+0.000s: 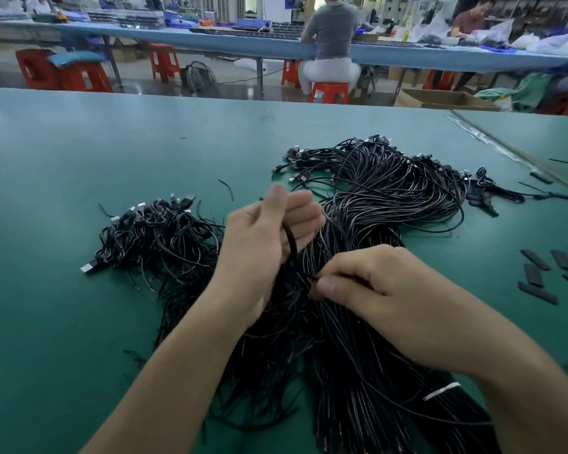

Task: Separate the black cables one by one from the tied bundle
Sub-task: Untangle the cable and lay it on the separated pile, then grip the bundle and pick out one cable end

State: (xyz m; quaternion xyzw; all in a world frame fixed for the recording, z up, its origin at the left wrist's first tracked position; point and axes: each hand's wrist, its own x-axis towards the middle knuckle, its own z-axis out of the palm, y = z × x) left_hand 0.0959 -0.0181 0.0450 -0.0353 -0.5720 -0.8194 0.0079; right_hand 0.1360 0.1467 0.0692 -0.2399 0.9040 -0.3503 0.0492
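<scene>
A big bundle of black cables (pixel 391 204) lies across the green table (pixel 79 158), running from the far right toward me, with a white tie (pixel 440 390) near its close end. A smaller heap of separated black cables (pixel 158 237) with USB plugs lies to the left. My left hand (pixel 263 244) is raised above the bundle, and a black cable (pixel 290 244) runs across its palm under the thumb. My right hand (pixel 371 280) pinches a black cable strand between thumb and fingers at the middle of the bundle.
Short black sleeve pieces (pixel 538 273) lie scattered at the right. A seam with clear tape (pixel 492 139) crosses the table at the far right. Beyond the table, people sit on red stools (pixel 330 91) at a long blue bench, and a cardboard box (pixel 440 99) stands nearby.
</scene>
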